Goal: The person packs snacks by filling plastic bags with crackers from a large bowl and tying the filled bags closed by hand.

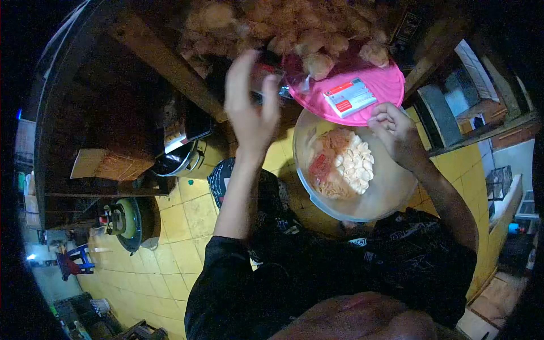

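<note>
My left hand (251,107), slightly blurred, is raised with thumb and fingers apart beside a clear plastic packet (269,79). A pink lid (306,97) carries a white and red packet (349,97). At the lid's lower right rim, my right hand (395,135) has its fingers curled together; what they pinch, if anything, is too small to tell. Below the lid stands a large translucent tub (391,195). Inside it lie pale sliced pieces (357,167), a reddish powder or paste (321,167) and light brown stuff (335,188).
Many round brownish items (317,42) lie on the dark surface ahead. A wooden beam (164,59) runs along its near side. To the left are a cardboard box (113,164), a metal pot (190,161) and a green gas cylinder (129,221) on the yellow tiled floor (192,218).
</note>
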Demonstrator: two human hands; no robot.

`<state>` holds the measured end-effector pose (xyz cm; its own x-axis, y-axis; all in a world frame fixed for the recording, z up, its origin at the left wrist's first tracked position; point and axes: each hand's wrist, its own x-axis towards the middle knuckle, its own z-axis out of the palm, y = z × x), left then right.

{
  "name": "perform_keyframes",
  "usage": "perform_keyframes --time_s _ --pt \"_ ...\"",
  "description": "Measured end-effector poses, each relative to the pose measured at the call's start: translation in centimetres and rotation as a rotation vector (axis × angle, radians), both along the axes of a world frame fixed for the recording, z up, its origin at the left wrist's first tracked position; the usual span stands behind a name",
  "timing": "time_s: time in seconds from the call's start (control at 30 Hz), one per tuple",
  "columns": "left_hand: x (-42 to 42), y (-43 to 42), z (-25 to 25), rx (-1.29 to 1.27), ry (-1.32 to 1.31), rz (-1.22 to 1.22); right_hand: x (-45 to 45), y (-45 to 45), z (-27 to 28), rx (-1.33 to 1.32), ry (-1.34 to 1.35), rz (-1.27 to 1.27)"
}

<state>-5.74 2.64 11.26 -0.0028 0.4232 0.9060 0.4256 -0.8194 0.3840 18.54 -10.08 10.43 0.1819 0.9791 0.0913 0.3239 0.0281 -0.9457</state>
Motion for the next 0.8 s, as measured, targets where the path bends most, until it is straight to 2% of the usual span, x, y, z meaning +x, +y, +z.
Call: perform_keyframes --time_s 0.03,0.07,0.13,0.2,0.23,0.27,0.37,0.43,0.5,0.63,0.8 --pt "0.7 0.0 -1.3 -0.219 0.042 -0.170 0.4 0.2 -0.3 0.013 -0.258 0.047" --pt "1.4 -0.2 -1.9 -0.294 0.167 -0.290 0.7 0.5 -0.6 0.026 -0.516 0.095" --pt "3.0 0.8 -4.0 -0.342 0.512 -0.433 0.9 1.1 -2.0 0.012 -0.466 0.134" --pt "5.0 1.1 -5.8 -0.312 0.549 -0.415 0.6 1.8 -2.9 0.005 -0.418 0.175" --pt "5.9 1.4 -6.7 -0.282 0.587 -0.403 0.1 2.1 -3.0 0.165 -0.488 0.168" --pt "6.8 2.0 -8.1 -0.282 0.578 -0.398 -0.4 2.3 -3.0 0.325 -0.558 0.160" --pt "8.3 4.0 -9.6 -0.185 0.505 -0.484 -1.0 2.7 -2.7 0.301 -0.729 0.135" --pt "8.4 4.3 -9.5 -0.338 0.587 -0.425 -0.9 3.2 -2.8 0.291 -0.754 0.156" --pt "8.4 3.4 -9.2 -0.333 0.551 -0.405 -1.1 3.6 -2.6 0.338 -0.807 0.077" --pt "7.9 -0.7 -5.7 -0.368 0.511 -0.362 -0.9 3.2 -1.8 0.257 -0.747 0.020" --pt "7.8 -1.6 -7.0 -0.456 0.489 -0.373 -0.6 3.0 -1.9 0.231 -0.766 -0.038"
